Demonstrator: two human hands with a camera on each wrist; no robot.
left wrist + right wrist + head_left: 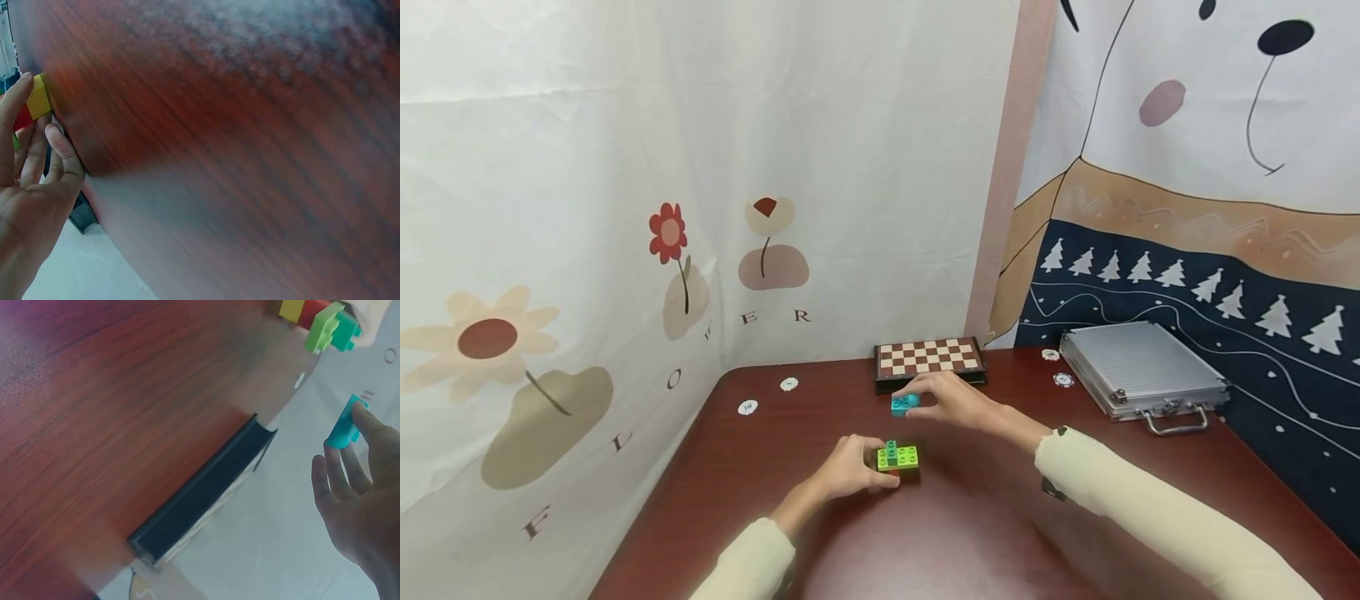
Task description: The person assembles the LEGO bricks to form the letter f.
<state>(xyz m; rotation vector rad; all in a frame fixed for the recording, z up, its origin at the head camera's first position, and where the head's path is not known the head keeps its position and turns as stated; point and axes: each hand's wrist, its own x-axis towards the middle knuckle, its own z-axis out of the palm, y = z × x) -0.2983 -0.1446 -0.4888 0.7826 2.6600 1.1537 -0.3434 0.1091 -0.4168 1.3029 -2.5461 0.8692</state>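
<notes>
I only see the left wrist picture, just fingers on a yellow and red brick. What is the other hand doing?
Observer: The right hand pinches a small turquoise plastic brick above the dark red wooden table.
Operator: What's on top of my bricks?
Observer: A lime green plastic brick with a teal piece on it, steadied by the left hand.
Operator: Anything behind them?
Observer: A folded brown-and-cream chessboard lies at the table's far edge.
</notes>
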